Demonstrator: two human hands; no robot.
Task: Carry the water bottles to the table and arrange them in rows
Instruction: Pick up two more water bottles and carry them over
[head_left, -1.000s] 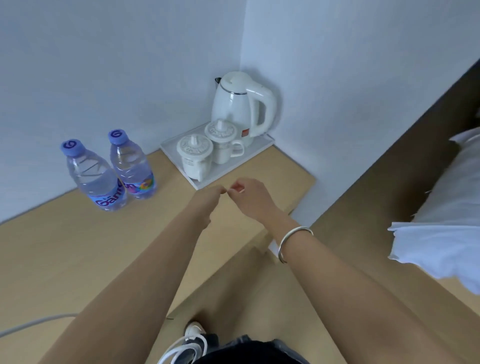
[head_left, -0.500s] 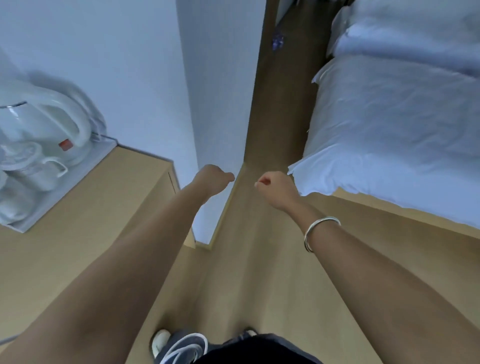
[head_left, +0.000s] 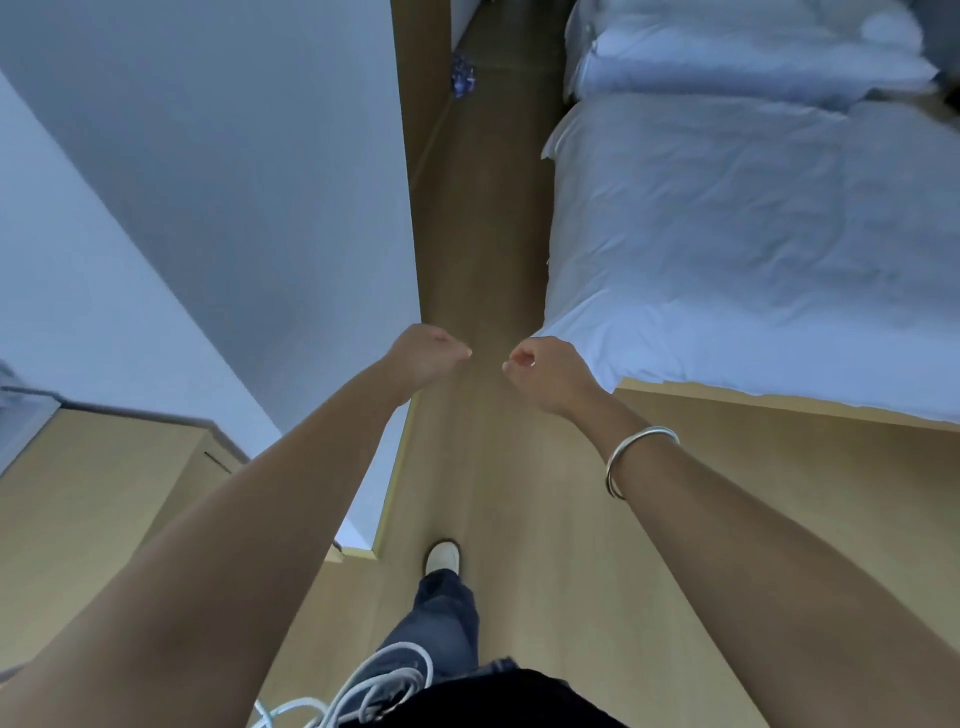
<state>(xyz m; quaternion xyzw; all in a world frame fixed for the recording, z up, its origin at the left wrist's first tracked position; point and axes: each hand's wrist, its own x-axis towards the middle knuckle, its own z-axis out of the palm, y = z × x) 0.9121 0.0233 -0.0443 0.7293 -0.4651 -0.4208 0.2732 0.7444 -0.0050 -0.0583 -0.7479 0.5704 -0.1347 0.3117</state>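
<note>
Both hands are held out ahead over the light wooden floor (head_left: 519, 493) of a narrow passage: the left hand (head_left: 423, 356) and the right hand (head_left: 550, 371), with a thin silver bangle (head_left: 636, 457) on its wrist, have their fingers curled in loosely and carry nothing, and they sit near each other without touching. No water bottle can be made out for certain; the only candidate is a small blue and purple blurred object (head_left: 462, 75) lying on the floor far down the passage by the wall corner, well apart from the hands, and it is too small and smeared to say what it is. If it is a sealed plastic bottle, it would likely be moderately heavy with water, its thin wall giving a little under a squeeze and smooth enough to slip, so the ribbed body just under the shoulder, or the neck below the cap, looks the safest place to take hold. The pale wooden bench (head_left: 104, 493) is cut off at the left edge, and a grey blurred shape on it cannot be identified. The white rumpled bed (head_left: 753, 234) runs out of view on the right, the plain white wall (head_left: 208, 182) hides whatever lies behind its corner, and a dark trouser leg with a white-toed shoe (head_left: 443, 557) steps forward below
</note>
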